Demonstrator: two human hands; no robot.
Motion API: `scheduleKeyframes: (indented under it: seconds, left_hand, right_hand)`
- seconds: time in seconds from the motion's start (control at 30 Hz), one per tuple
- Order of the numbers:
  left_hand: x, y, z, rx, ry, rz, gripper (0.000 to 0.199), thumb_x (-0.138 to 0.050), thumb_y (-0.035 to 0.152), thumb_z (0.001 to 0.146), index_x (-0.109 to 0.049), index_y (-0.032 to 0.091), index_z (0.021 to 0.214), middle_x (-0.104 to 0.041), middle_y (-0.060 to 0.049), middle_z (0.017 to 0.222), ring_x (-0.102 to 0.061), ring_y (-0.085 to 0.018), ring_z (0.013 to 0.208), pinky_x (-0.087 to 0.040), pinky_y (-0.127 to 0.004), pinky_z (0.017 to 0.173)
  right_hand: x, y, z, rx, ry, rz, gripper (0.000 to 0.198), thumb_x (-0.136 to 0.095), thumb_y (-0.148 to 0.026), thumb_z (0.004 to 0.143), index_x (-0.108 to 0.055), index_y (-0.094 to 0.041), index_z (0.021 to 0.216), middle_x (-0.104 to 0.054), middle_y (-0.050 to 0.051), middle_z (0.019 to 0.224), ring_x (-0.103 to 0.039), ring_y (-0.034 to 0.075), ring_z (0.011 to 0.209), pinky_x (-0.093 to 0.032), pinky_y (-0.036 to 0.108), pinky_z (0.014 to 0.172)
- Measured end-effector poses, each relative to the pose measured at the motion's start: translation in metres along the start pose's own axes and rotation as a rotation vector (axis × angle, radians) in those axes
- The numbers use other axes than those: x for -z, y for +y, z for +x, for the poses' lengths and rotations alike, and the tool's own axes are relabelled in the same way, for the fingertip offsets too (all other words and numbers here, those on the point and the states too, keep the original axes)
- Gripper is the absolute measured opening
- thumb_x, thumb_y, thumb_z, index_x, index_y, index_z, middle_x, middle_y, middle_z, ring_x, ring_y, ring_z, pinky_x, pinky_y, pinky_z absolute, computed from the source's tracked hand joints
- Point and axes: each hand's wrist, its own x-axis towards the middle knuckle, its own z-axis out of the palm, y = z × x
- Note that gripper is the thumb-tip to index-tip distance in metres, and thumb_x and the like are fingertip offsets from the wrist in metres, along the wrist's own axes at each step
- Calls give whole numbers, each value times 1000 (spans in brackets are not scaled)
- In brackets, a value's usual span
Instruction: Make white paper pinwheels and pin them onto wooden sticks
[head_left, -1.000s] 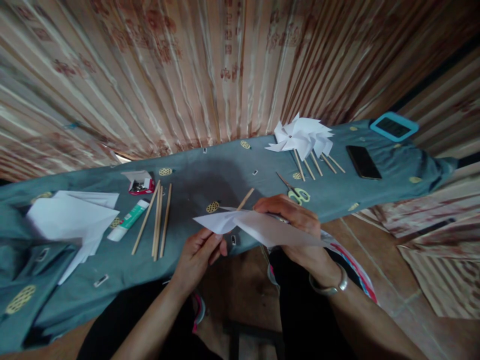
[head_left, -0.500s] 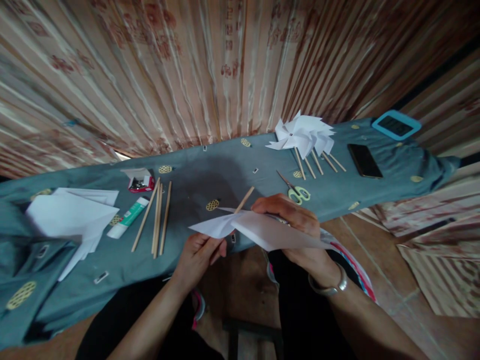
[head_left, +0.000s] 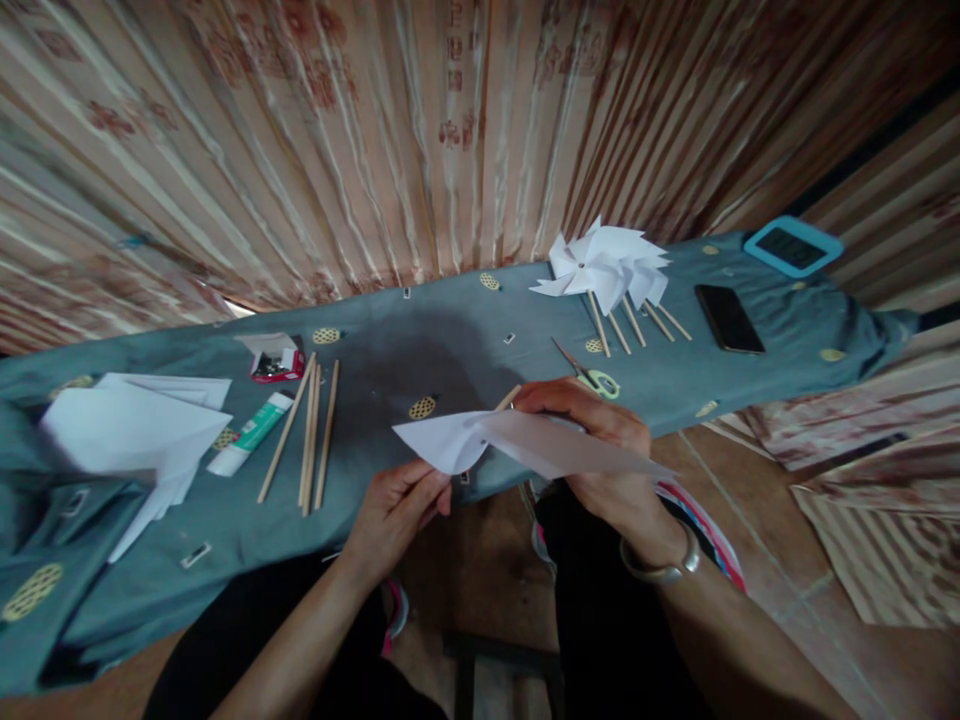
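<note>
A partly curled white paper pinwheel (head_left: 442,440) is held between my two hands, over the table's front edge. My left hand (head_left: 401,515) pinches its lower edge between thumb and fingers. My right hand (head_left: 592,425) is closed behind the paper on the right, most of its fingers hidden by a broad paper flap (head_left: 551,447). From behind the paper, near the right fingers, the tip of a wooden stick (head_left: 510,397) pokes out. Green-handled scissors (head_left: 600,382) lie just beyond my right hand.
On the table (head_left: 405,370), finished pinwheels (head_left: 607,265) on sticks lie at the back, beside a phone (head_left: 729,318) and a blue-framed device (head_left: 793,247). Leftward are wooden sticks (head_left: 328,435), a glue stick (head_left: 251,433), a red box (head_left: 275,360) of small metal pieces and white paper sheets (head_left: 135,425).
The paper has turned and tilted between my hands, its left point shifting slightly right and up. Less of the stick shows behind it. Both hands keep their hold.
</note>
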Motion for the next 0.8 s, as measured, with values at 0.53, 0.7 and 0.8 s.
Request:
scheduleKeyframes:
  seconds: [0.53, 0.7, 0.8]
  left_hand:
    - [6, -1, -1, -28, 22, 75, 49, -56, 57, 88, -59, 17, 60, -44, 2, 54, -37, -10, 52, -26, -23, 50]
    - [9, -2, -2, -75, 36, 130, 47, -55, 54, 89, -59, 18, 60, -47, 2, 55, -37, -11, 52, -28, -23, 50]
    - [9, 2, -2, -111, 41, 181, 45, -54, 49, 91, -58, 18, 59, -50, 2, 57, -41, -11, 54, -30, -23, 53]
  right_hand:
    - [2, -3, 2, -16, -21, -36, 15, -62, -35, 91, -70, -22, 93, -76, 5, 92, -72, 20, 87, -55, 34, 78]
    - [2, -2, 2, -56, -30, -12, 11, -63, -29, 89, -71, -22, 92, -77, 4, 91, -71, 20, 87, -55, 34, 81]
    - [1, -1, 2, -116, -34, 41, 11, -61, -21, 87, -72, -21, 92, -77, 5, 94, -71, 19, 89, -55, 32, 81]
